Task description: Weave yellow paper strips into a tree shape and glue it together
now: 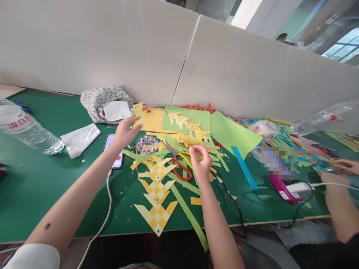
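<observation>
My left hand (125,130) reaches forward with its fingers stretched out, hovering over a phone (113,151) and near a round clear box of googly eyes (147,144). My right hand (199,160) is pinched closed above red-handled scissors (179,164), holding something small I cannot make out, among green and yellow paper strips (190,218). Several woven yellow-and-white paper fish (157,190) lie in front of me on the green table (33,186). More woven fish (182,120) rest on a green sheet further back.
A water bottle (25,130) lies at the left beside a white tissue (80,139). A patterned cloth pouch (105,102) sits by the white partition (112,48). Another person's hands (336,172) work at the right amid paper scraps, a magenta device (282,188) and cables.
</observation>
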